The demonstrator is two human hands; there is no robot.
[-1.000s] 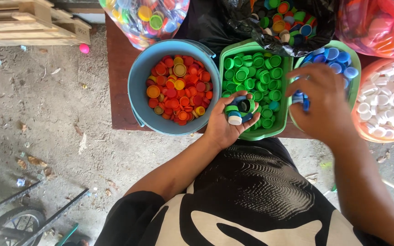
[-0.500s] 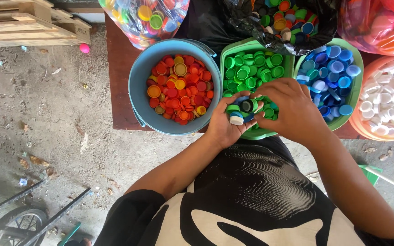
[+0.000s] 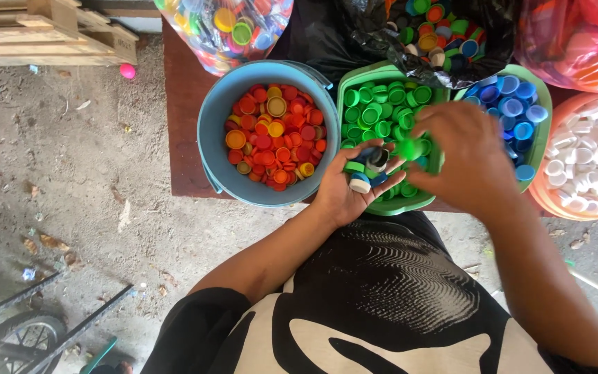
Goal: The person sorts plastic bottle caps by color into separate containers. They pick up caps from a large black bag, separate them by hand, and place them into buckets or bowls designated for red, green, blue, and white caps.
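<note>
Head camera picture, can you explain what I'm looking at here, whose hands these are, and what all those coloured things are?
The picture is taken from a camera worn on a person's head, looking straight down past their black and white shirt. Both hands are that person's own. The left hand is cupped palm up and holds a small pile of plastic bottle caps, green, blue, white and dark. The right hand reaches over it, with a blurred green cap at its fingertips. In front stand tubs of sorted caps: a blue bucket of red and orange ones, a green tub of green ones, another green tub of blue ones, and an orange tub of white ones. Bags of mixed caps lie behind.
</note>
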